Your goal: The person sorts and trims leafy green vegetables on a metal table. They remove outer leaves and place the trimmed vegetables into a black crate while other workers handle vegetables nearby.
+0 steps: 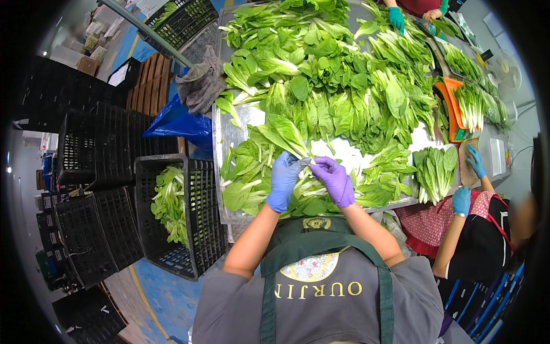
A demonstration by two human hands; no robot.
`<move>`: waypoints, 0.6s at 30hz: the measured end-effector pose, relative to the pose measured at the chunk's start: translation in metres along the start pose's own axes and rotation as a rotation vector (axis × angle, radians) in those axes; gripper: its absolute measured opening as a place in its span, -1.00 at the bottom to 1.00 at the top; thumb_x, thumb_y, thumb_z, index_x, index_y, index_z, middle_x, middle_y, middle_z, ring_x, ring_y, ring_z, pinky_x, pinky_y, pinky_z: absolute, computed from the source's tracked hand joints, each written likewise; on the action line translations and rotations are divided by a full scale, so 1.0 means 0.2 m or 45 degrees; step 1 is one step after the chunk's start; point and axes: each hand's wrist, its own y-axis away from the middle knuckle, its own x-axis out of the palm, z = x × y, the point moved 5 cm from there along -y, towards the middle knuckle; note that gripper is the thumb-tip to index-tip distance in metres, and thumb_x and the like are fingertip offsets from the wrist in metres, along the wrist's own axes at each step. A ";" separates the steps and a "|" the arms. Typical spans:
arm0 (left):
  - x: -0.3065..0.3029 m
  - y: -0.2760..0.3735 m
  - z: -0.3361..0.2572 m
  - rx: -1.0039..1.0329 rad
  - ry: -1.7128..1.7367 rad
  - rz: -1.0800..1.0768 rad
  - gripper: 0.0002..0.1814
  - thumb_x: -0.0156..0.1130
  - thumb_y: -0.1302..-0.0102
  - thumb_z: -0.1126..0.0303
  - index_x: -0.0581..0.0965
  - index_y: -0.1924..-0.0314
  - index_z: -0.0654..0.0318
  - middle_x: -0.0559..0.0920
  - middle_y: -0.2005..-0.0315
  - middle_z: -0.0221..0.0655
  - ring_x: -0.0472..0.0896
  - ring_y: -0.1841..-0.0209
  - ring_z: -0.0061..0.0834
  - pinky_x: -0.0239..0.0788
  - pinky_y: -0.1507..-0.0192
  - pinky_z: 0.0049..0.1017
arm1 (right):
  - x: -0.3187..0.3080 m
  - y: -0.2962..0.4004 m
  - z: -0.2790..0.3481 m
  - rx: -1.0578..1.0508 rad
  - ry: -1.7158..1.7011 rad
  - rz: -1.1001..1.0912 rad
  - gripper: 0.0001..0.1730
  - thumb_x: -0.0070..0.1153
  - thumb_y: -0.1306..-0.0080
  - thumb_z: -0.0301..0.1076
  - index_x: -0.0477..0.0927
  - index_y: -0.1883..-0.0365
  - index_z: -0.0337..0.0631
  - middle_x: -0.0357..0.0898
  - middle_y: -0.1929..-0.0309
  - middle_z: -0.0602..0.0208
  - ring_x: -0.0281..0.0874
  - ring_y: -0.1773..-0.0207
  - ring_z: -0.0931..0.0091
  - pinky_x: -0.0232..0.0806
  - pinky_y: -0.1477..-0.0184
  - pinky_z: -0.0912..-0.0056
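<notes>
My left hand [285,180], in a blue glove, and my right hand [334,180], in a purple glove, meet at the pale stem end of a leafy green [284,132]. Its leaves point up and away from me. Both hands' fingertips pinch the stem. Under and around them, loose leafy greens [247,161] lie on a metal table [218,150]. A large heap of leafy greens [318,64] covers the far part of the table. To the right lies a neat bunch of greens [435,172] at the near edge.
A black plastic crate [161,159] holding greens stands at the left, by stacked black crates [116,146]. A grey cloth [200,79] and blue plastic [182,124] hang at the table's corner. An orange scale [451,107] stands at right. Co-workers' gloved hands [475,161] are at right and far right.
</notes>
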 end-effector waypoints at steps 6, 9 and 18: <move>-0.04 0.10 0.08 -0.276 0.271 0.080 -0.36 0.22 -0.31 0.19 0.28 -0.25 0.44 0.55 -0.02 -0.19 0.57 0.02 -0.48 0.46 0.00 -0.54 | 0.07 0.05 0.07 -0.888 0.804 -0.271 -0.76 0.24 -0.17 -0.48 0.57 0.17 -0.22 0.55 0.35 0.39 0.53 0.26 0.54 0.35 0.28 0.51; -0.03 0.10 0.03 -0.288 0.486 0.165 -0.35 0.13 -0.35 0.04 0.30 -0.25 0.39 0.56 -0.02 -0.15 0.58 0.00 -0.41 0.44 -0.05 -0.44 | 0.13 0.07 0.05 -1.046 0.962 -0.188 -0.76 0.25 -0.13 -0.51 0.57 0.20 -0.22 0.54 0.32 0.25 0.55 0.29 0.43 0.39 0.28 0.44; -0.08 0.22 0.06 -0.384 0.383 0.235 -0.40 0.13 -0.35 0.05 0.33 -0.25 0.28 0.54 -0.01 -0.28 0.51 -0.06 -0.49 0.39 -0.09 -0.45 | 0.14 0.10 0.11 -0.974 0.872 -0.161 -0.80 0.26 -0.12 -0.48 0.57 0.26 -0.21 0.52 0.36 0.33 0.48 0.37 0.45 0.34 0.31 0.45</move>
